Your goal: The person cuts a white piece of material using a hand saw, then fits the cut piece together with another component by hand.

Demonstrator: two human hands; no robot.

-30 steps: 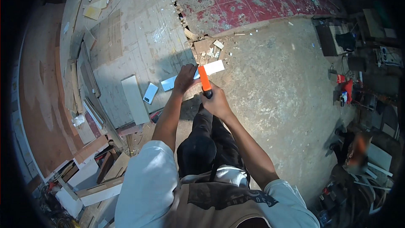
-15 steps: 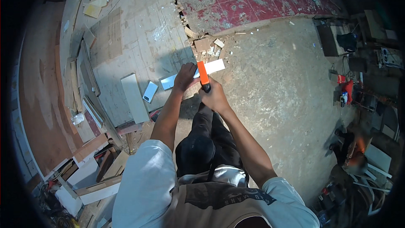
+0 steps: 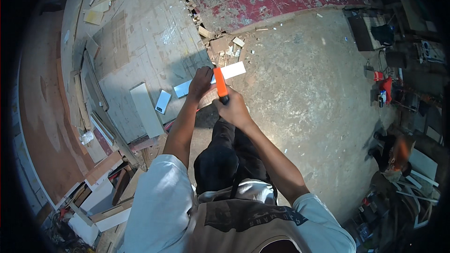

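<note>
A narrow white board (image 3: 234, 70) lies across the near right corner of the large worktop, its right end sticking out past the edge. My left hand (image 3: 201, 82) grips the board near its middle, with fingers wrapped over it. In my right hand (image 3: 235, 108) is the dark handle of an orange tool that looks like a handsaw (image 3: 220, 81). Its orange strip crosses the board just right of my left hand. Teeth and any cut do not show. A pale phone (image 3: 163, 101) and a wider pale board (image 3: 146, 109) lie left of the board.
The wooden worktop (image 3: 154, 18) carries scrap pieces (image 3: 94, 16) at its far left. Offcuts (image 3: 229, 49) litter the floor beyond the board. Stacked boards and panels (image 3: 101, 192) crowd the lower left. Another person (image 3: 393, 154) is at the right among stools and tools.
The whole view has shifted slightly, moving the scene a little left. Against the board, the orange saw has come slightly toward me. Both hands keep their grips.
</note>
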